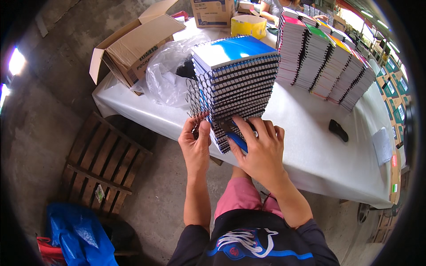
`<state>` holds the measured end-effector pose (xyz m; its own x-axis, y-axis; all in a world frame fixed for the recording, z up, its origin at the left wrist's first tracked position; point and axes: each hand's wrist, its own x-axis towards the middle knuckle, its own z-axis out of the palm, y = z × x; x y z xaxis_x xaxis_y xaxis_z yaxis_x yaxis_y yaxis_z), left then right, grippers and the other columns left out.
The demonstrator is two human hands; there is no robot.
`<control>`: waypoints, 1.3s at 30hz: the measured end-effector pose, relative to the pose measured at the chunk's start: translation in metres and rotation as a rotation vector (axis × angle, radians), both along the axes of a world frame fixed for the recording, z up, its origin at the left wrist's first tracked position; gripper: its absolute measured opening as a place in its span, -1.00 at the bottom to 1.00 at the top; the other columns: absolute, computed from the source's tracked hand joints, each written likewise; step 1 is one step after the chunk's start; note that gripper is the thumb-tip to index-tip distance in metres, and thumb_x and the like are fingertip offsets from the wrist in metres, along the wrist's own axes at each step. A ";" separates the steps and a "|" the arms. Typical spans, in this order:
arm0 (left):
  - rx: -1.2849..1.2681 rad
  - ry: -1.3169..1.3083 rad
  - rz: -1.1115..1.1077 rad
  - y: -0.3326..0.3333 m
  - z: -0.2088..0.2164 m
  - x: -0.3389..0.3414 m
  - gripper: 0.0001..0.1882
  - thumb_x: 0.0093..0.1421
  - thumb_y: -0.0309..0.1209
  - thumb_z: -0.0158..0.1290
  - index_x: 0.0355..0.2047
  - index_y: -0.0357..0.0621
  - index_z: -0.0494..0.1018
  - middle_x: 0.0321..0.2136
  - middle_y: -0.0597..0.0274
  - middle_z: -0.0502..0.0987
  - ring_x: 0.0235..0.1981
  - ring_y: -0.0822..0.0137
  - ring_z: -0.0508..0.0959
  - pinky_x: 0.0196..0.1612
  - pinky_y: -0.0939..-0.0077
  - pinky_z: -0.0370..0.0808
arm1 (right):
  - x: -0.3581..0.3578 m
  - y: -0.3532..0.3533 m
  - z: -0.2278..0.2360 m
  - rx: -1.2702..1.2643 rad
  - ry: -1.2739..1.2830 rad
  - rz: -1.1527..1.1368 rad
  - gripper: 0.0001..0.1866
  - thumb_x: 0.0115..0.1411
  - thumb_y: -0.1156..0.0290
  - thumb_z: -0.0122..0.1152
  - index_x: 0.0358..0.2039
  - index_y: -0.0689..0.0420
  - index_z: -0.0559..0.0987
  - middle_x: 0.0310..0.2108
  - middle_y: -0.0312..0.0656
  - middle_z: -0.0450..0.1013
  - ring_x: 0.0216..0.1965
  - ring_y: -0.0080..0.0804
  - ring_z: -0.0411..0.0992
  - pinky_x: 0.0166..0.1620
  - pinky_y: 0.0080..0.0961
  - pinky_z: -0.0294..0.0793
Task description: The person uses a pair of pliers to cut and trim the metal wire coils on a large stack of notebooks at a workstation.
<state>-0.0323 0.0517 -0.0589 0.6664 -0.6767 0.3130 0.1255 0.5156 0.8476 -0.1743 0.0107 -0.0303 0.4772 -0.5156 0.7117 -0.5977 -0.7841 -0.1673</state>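
Note:
A tall stack of spiral-bound notebooks (243, 82) with a glossy blue top cover stands at the table's near edge, black wire bindings facing me. Loose-ended wire coils (193, 95) stick out from the stack's left side. My left hand (195, 139) is closed, thumb against fingers, on a wire coil low at that side. In my right hand (262, 146) are pliers with blue handles (237, 141). Their dark jaws point left at the lower bindings, close to the left fingertips. Whether the jaws grip a wire is too small to tell.
More notebook stacks (317, 60) stand at the back right of the white-covered table (306, 146). A dark object (338, 130) and a folded cloth (382, 146) lie nearer. Left are clear plastic (166, 77) and an open carton (133, 51). Another person (271, 9) is behind; a wooden pallet (104, 164) is at left.

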 end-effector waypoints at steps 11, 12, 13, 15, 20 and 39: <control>-0.007 -0.102 0.141 -0.009 -0.001 -0.007 -0.75 0.27 -0.23 0.00 -0.32 -0.19 0.44 -0.69 0.58 0.25 -0.72 0.74 0.08 -0.68 0.76 -0.05 | 0.000 -0.007 -0.015 0.220 -0.036 0.095 -0.56 -0.07 0.20 0.33 -0.13 -0.07 0.49 -0.41 -0.28 0.39 -0.47 -0.32 0.44 -0.48 -0.40 0.35; -0.006 -0.110 0.148 -0.009 -0.003 -0.005 -0.75 0.27 -0.23 0.01 -0.32 -0.19 0.44 -0.69 0.57 0.26 -0.73 0.74 0.08 -0.68 0.76 -0.05 | 0.000 -0.006 -0.013 0.243 -0.037 0.102 -0.57 -0.07 0.20 0.33 -0.13 -0.08 0.50 -0.41 -0.28 0.39 -0.47 -0.30 0.45 -0.46 -0.39 0.35; -0.005 -0.117 0.154 -0.009 -0.005 -0.004 -0.75 0.27 -0.23 0.01 -0.31 -0.19 0.43 -0.69 0.57 0.27 -0.73 0.74 0.08 -0.68 0.76 -0.05 | -0.002 -0.005 -0.011 0.197 -0.037 0.099 -0.57 -0.06 0.19 0.33 -0.13 -0.08 0.50 -0.40 -0.28 0.39 -0.45 -0.31 0.44 -0.42 -0.38 0.33; 0.000 -0.116 0.152 -0.008 -0.006 -0.002 -0.75 0.26 -0.24 0.01 -0.31 -0.19 0.43 -0.68 0.55 0.29 -0.73 0.74 0.09 -0.68 0.76 -0.04 | -0.007 -0.006 -0.007 0.104 -0.032 0.095 -0.56 -0.06 0.19 0.32 -0.11 -0.06 0.50 -0.38 -0.28 0.38 -0.40 -0.31 0.43 -0.33 -0.37 0.31; -0.004 -0.098 0.102 -0.006 -0.002 -0.002 -0.77 0.26 -0.27 0.02 -0.29 -0.20 0.42 -0.61 0.49 0.36 -0.73 0.73 0.11 -0.69 0.77 -0.03 | -0.007 -0.003 0.001 -0.001 -0.071 0.036 -0.52 -0.06 0.16 0.31 -0.09 -0.03 0.49 -0.31 -0.30 0.35 -0.29 -0.35 0.35 -0.19 -0.32 0.18; -0.046 -0.022 0.016 -0.001 -0.005 -0.002 -0.78 0.26 -0.33 0.01 -0.20 -0.22 0.41 -0.47 0.39 0.46 -0.70 0.75 0.15 -0.68 0.81 -0.01 | -0.002 -0.012 -0.008 0.155 -0.063 0.102 -0.49 -0.17 0.31 0.35 -0.11 -0.07 0.50 -0.37 -0.30 0.38 -0.41 -0.35 0.42 -0.37 -0.38 0.42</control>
